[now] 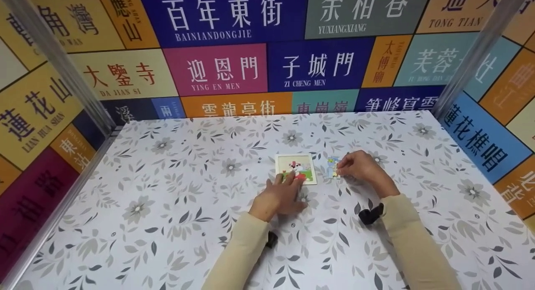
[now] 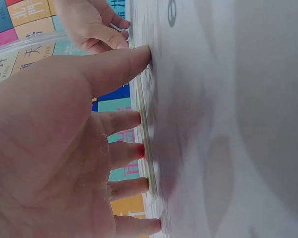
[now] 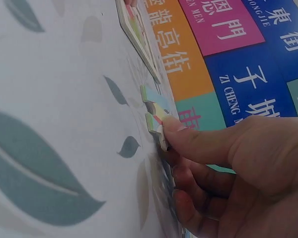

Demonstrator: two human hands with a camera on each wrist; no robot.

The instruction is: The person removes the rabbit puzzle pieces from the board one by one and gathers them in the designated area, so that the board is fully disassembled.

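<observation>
A small white-framed jigsaw puzzle board (image 1: pixel 284 161), with a cartoon animal on green ground, lies near the middle of the table. My left hand (image 1: pixel 279 197) rests on its lower part with fingers spread and nearly straight. In the left wrist view, those fingertips (image 2: pixel 138 150) press along the edge of the board. Right of the board lie light-blue and yellow jigsaw pieces (image 1: pixel 332 161). There my right hand (image 1: pixel 362 169) pinches a jigsaw piece (image 3: pixel 155 122) between thumb and forefinger, low over the table. A pale-blue piece (image 3: pixel 154 95) is right beside it.
A white tablecloth (image 1: pixel 175 169) with grey leaves and flowers covers the table. Panels of coloured signs (image 1: pixel 234 68) stand along the back and both sides, with clear upright posts (image 1: pixel 480 52) at the corners. Black straps (image 1: pixel 370 214) show at the wrists.
</observation>
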